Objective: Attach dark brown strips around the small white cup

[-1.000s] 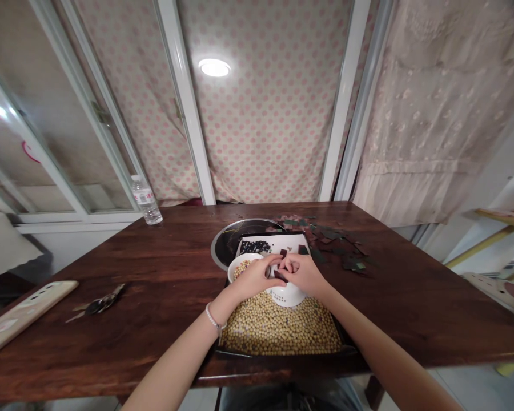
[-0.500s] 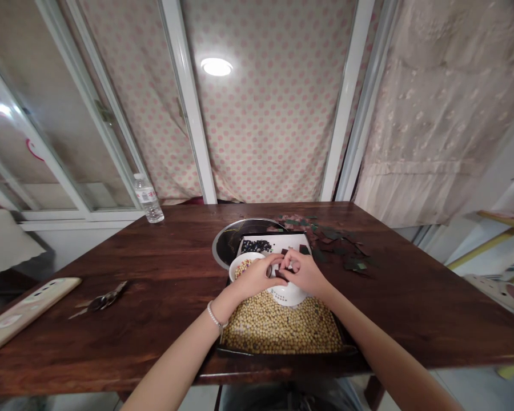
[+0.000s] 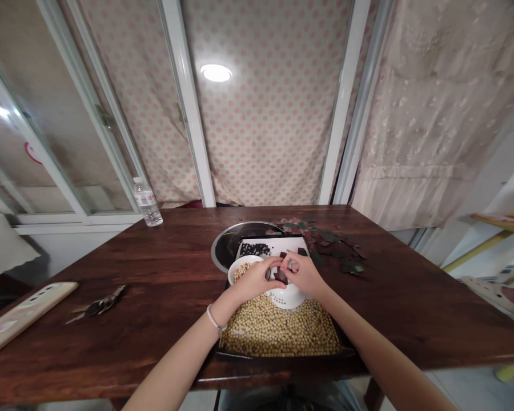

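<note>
My left hand (image 3: 257,279) curls its thumb and fingers round the edge of a small flat dark brown piece (image 3: 280,277). From the other side my right hand (image 3: 303,275) pinches the same piece, its fingertips close to the left ones. Below both hands is a white bowl with small holes (image 3: 286,299), partly hidden. It stands on pale yellow soybeans (image 3: 278,334) in a black-edged tray (image 3: 257,355). Left of it, a white bowl (image 3: 232,267) holds small multicoloured bits, partly covered by my left hand. Black beans (image 3: 256,249) lie on the tray's white far part.
A round dark plate (image 3: 221,251) lies under the tray's far left. Dark green and brown flat scraps (image 3: 338,245) are scattered at the right. Farther left are a water bottle (image 3: 148,202), keys (image 3: 96,306) and a power strip (image 3: 28,317) on the wooden table (image 3: 167,274).
The dark brown piece has turned slightly between my fingers, showing more of its flat face. Both hands stay in nearly the same place; the whole view has shifted a little.
</note>
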`<state>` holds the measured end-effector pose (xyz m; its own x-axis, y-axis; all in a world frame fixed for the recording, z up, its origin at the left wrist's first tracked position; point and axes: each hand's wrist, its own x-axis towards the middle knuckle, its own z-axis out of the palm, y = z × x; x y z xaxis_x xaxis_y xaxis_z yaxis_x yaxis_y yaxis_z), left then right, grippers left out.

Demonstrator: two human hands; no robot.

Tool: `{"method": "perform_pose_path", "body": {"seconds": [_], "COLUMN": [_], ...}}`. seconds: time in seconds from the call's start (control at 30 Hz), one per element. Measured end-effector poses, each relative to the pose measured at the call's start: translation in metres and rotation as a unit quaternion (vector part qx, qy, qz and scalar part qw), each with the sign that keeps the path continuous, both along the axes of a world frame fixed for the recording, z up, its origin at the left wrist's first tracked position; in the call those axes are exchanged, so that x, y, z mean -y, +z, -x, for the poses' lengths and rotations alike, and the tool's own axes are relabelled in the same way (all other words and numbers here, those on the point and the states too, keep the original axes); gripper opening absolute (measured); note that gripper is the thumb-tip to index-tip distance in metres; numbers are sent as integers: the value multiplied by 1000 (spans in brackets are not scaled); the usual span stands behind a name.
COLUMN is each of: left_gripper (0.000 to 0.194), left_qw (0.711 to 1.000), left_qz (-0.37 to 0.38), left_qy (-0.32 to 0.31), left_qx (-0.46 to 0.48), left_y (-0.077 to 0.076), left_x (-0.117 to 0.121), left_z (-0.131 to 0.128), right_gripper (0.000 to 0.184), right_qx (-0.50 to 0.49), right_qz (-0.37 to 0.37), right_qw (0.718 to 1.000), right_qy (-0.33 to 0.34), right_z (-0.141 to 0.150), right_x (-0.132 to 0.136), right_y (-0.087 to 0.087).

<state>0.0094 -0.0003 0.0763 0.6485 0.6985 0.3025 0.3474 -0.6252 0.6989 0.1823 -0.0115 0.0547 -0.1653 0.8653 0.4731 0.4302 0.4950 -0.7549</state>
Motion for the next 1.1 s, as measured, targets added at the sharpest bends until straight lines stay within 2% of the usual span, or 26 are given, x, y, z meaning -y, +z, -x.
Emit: {"method": "perform_pose_path", "body": {"seconds": [0.2,0.5,1.1], "left_gripper": [51,52,52], "left_qw": [1000,1000,1000], "left_qz": [-1,-3,-6], "left_qy": [-4,-7,-7], "left_qx": [1,-3,2], "left_y": [1,3,-2], "left_x": [1,1,-1], "left_z": [0,0,1], "right_gripper": [7,6,8], "right_qx": [2,-2,11], "right_qz": [6,14,-8], "right_qw": [1000,1000,1000], "right_qy": [2,23,17], "right_z": [0,-2,0], "right_x": [5,-2,1], "right_y": [7,-1,3]}}
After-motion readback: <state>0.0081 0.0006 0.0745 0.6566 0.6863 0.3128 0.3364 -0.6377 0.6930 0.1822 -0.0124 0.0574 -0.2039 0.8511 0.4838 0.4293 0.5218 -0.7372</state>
